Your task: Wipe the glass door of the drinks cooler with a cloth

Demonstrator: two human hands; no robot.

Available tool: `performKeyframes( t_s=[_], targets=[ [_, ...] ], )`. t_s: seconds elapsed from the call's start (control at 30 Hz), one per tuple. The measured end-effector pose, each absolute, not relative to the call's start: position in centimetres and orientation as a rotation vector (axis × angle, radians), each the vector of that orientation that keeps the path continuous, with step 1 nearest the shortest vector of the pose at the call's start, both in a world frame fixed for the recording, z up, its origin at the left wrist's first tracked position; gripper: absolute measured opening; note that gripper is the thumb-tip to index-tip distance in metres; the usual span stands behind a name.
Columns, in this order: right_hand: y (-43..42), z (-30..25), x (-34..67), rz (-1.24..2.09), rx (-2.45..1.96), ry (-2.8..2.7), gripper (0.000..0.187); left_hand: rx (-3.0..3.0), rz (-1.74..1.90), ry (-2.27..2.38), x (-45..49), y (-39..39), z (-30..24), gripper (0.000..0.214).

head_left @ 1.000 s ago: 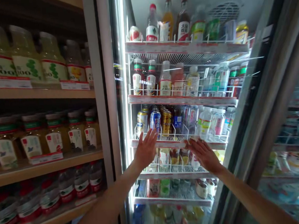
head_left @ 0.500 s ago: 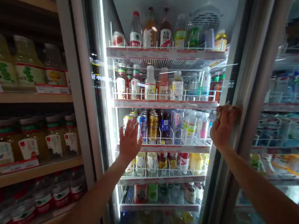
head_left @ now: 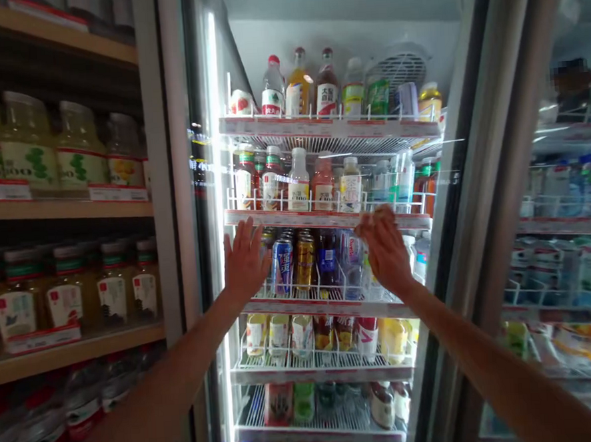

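Note:
My left hand [head_left: 245, 261] lies flat with its fingers spread on the glass door [head_left: 343, 11] of a lit drinks cooler, over the left side. My right hand [head_left: 388, 255] is pressed against the same glass, right of the middle, with its fingers bent over a crumpled brownish cloth [head_left: 386, 211]. Motion blurs the cloth, and the hand hides most of it. Behind the glass, between my hands, stand a blue can [head_left: 281, 265], a gold can [head_left: 305, 260] and a dark blue bottle [head_left: 327, 256].
Wire shelves [head_left: 330, 127] of bottles and cans fill the cooler. A metal door frame [head_left: 500, 222] runs down the right, with another stocked cooler beyond. Wooden shelves [head_left: 64, 208] with juice bottles [head_left: 78, 151] stand on the left.
My right hand has moved left across the glass with the cloth, away from the door's right edge. My left hand stays flat on the glass, slightly further left in view.

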State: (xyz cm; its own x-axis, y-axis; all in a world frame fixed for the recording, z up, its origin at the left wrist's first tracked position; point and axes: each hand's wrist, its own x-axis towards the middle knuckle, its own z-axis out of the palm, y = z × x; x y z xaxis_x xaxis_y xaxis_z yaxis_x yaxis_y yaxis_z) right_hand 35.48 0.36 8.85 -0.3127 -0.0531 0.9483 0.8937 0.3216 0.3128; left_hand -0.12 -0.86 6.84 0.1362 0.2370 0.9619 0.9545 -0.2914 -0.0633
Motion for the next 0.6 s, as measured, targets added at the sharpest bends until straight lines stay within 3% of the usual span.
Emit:
performKeyframes(
  t_s=[0.2,0.37,0.5,0.6],
  targets=[
    [0.6,11.2,33.9,-1.080,-0.862,-1.209,0.053,-1.653,-1.175,-1.201,-1.0,-0.7,8.3,0.049],
    [0.3,12.5,32.0,-1.235,-0.723,-1.745,0.049,-1.649,-1.189,-1.142,-2.2,-0.1,8.7,0.048],
    [0.9,15.7,31.6,-1.206,-0.792,-1.208,0.054,-1.619,-1.174,-1.136,-3.3,0.2,9.9,0.048],
    [1.5,16.4,29.5,-1.244,-0.770,-1.320,0.052,-1.620,-1.175,-1.112,-3.8,0.3,10.9,0.048]
  ],
)
